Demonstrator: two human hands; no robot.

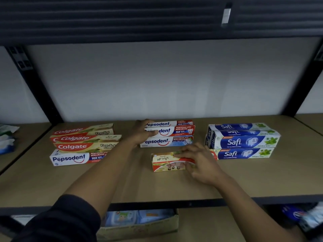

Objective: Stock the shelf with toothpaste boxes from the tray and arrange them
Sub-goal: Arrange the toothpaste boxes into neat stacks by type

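Observation:
On the wooden shelf (157, 186) lie three groups of toothpaste boxes. At the left, Colgate boxes (83, 138) are stacked with one Pepsodent box (76, 158) in front. In the middle is a Pepsodent stack (176, 135); my left hand (143, 133) grips the left end of its upper box. At the right stand several blue Safi boxes (244, 140). A lone Colgate box (166, 162) lies in front of the middle stack, and my right hand (197, 161) rests on its right half with fingers curled over it.
A white back panel and black uprights (35, 88) frame the bay. Packets (7, 138) lie on the neighbouring shelf at the left. Below, a cardboard box (139, 224) holds blue packs, and dark packages (300, 215) sit at the lower right.

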